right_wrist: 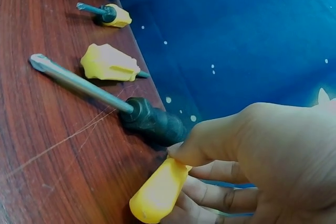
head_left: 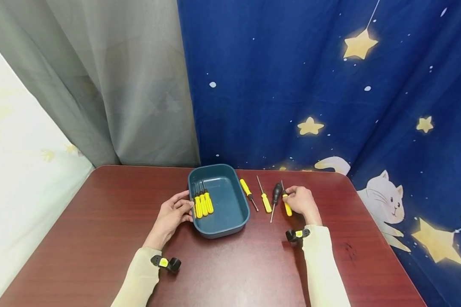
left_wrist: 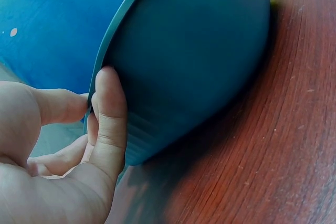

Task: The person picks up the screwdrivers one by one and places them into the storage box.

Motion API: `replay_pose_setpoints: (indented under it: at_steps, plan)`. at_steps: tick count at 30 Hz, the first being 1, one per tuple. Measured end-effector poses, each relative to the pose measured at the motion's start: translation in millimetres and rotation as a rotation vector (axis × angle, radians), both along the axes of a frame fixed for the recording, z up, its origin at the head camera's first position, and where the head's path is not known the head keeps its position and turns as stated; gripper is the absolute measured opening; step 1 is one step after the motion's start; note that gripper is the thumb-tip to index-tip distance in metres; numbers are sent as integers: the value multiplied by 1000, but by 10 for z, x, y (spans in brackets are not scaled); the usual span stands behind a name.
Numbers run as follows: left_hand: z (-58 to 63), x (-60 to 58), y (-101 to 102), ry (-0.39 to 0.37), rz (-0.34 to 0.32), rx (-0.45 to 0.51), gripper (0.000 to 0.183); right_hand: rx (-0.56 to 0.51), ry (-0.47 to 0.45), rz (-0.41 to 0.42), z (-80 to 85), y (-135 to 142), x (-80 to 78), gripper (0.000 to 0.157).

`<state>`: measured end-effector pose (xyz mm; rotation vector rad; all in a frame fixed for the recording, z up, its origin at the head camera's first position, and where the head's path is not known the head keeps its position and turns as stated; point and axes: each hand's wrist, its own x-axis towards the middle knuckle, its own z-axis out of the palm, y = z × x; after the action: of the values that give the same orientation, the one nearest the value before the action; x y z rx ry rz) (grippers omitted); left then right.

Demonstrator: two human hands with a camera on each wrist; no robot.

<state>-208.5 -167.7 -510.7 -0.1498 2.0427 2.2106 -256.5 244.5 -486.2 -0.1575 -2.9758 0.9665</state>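
Observation:
My left hand (head_left: 171, 216) grips the near-left wall of a dark blue rectangular tub (head_left: 220, 233), thumb and fingers on either side of its rim in the left wrist view. Inside, several yellow-handled picks (head_left: 203, 204) with thin dark shafts lie side by side against the left wall. To the right, my right hand (head_left: 300, 200) pinches a yellow-handled screwdriver (right_wrist: 160, 191) near its black collar; its tip is hidden in the right wrist view. Just left of it lies a black-handled screwdriver (head_left: 276, 194), its shaft pointing towards me.
Two more yellow-handled screwdrivers lie between the tub and the black one: one (head_left: 246, 187) with a black collar, the other (head_left: 266, 202) pointing away. The reddish-brown table (head_left: 230, 273) ends at a blue star-patterned curtain (head_left: 261, 85) and a grey curtain (head_left: 150, 85).

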Motion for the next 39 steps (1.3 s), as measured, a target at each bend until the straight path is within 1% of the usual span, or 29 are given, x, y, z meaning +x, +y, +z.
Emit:
replay_pose_setpoints:
  at_steps: [6, 15, 21, 30, 39]
  plan:
    - [16, 4, 3, 0, -4, 6, 54, -35, 16, -7, 41, -3, 15, 32]
    - [33, 10, 13, -2, -6, 4, 54, -71, 24, 0, 39, 2, 7, 32]
    - [36, 3, 9, -6, -6, 4, 54, -125, 22, 8, 66, -9, -6, 33]
    - [31, 4, 7, -6, -4, 5, 55, -223, 4, 37, 57, -33, -32, 34]
    - [26, 7, 8, -3, -3, 5, 55, -270, -8, 47, 103, -90, -11, 33]
